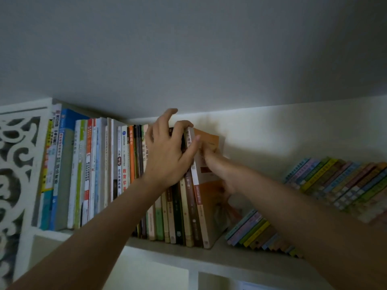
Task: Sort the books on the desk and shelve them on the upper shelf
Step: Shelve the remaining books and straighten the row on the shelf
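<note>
A: Okay, hands first?

B: Left hand (170, 158) is up on the row of upright books (100, 174) on the upper shelf (173, 251). Fingers are spread and curled, hooked over the top edges of the dark spines near the row's right end, thumb out toward the orange book (206, 185).

A: Right hand?

B: Right hand (217, 166) lies against the cover of the orange book, the last one at the right end of the row. Fingers look pressed together and stretched along the cover, but it's blurry, so I can't tell whether anything is pinched.

A: Is the book upright?

B: It tilts, top leaning left into the row, bottom edge on the shelf board.

A: Anything else there?

B: A slanted set of thin pastel books (257, 231) just right of it, and another slanted set (339, 181) further right. A white carved panel (14, 164) closes the left end.
</note>
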### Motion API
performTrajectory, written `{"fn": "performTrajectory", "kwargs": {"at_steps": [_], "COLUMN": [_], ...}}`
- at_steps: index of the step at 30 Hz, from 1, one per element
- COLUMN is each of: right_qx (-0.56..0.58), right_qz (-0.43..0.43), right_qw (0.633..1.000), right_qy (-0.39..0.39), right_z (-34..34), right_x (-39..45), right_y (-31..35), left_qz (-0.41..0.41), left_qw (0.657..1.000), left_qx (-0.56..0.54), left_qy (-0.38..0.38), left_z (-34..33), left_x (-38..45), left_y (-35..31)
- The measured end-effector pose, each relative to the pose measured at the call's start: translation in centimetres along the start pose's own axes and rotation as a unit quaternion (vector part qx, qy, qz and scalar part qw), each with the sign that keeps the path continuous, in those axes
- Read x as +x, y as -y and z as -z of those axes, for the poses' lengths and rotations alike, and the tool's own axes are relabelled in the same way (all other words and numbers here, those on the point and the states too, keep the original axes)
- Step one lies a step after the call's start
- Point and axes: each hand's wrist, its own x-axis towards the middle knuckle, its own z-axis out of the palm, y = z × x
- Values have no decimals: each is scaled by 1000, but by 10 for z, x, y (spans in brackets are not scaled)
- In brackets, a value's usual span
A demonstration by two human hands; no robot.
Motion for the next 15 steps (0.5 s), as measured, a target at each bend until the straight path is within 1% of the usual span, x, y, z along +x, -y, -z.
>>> {"fn": "performTrajectory", "kwargs": {"at_steps": [2,5,8,10,11,13,15], "right_qx": [27,16,-8,-21,-17,-24,-13], "right_qz": [35,67,87,61,25,-36,-57], "right_qw": [999,997,995,996,998,999,998], "right_qy": [-18,-23,-49,-55,-46,-19,-4], "right_z": [-8,-9,-7,-5,-5,-7,-8], "right_x": [6,13,12,15,15,12,12], "right_y": [-3,-11,-17,-25,-30,-35,-35], "left_qz": [-2,3,15,28,33,33,28], "left_qw": [1000,997,998,999,999,999,999], "left_qx": [-21,-68,-51,-13,-6,-18,-32], "left_qy": [1,-25,-34,-13,-2,6,14], "left_z": [1,-1,-6,-5,-4,-2,0], "left_x": [0,-1,-1,1,2,1,0], "left_y": [0,1,2,-1,-1,0,2]}}
